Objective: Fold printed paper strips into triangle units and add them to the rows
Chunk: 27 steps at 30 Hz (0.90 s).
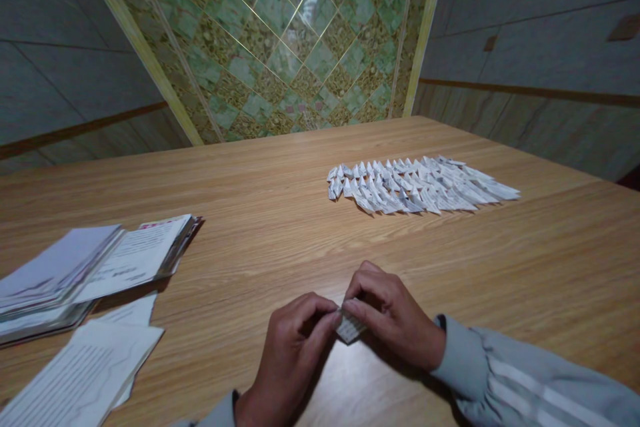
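Note:
A small folded piece of printed paper [351, 329] is held just above the wooden table [240, 240], near its front. My left hand [300, 347] pinches its left edge between thumb and forefinger. From the other side, my right hand [393, 312] grips the upper right part, thumb and fingers closed on it. The fingertips of both hands almost meet at the top of the paper and cover part of its folds. Its lower corner points down toward me.
Several folded paper boats [415, 187] stand in close rows at the back right. On the left lies an open book [130, 257] with loose pages. Nearer me, loose printed sheets [85, 367] overlap. A tiled wall [285, 47] rises beyond the table.

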Motion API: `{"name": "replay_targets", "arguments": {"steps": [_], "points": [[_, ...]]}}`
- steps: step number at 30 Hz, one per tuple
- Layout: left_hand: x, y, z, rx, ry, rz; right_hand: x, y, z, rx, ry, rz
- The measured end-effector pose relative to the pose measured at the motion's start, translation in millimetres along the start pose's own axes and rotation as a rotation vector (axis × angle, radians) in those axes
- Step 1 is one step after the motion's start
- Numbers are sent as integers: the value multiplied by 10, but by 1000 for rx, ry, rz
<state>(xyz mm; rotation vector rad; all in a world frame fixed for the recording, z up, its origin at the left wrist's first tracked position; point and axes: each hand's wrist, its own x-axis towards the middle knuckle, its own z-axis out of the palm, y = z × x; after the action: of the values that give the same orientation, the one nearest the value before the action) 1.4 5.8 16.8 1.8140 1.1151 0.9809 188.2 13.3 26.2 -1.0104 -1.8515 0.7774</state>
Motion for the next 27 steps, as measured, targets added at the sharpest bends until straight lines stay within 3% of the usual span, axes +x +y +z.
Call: {"name": "replay_targets", "arguments": {"steps": [5, 9, 14, 22, 27], "points": [[49, -19, 11, -237, 91, -154, -12, 58, 20, 161, 53, 115], [88, -63, 11, -350, 56, -258, -17, 104, 24, 335, 34, 227], [89, -84, -20, -368, 140, -261, 9, 44, -12, 49, -42, 127], [45, 23, 19, -206, -57, -104, -7, 30, 14, 16, -103, 79], [45, 2, 28, -271, -70, -195, -17, 70, 13, 60, -23, 115]]}}
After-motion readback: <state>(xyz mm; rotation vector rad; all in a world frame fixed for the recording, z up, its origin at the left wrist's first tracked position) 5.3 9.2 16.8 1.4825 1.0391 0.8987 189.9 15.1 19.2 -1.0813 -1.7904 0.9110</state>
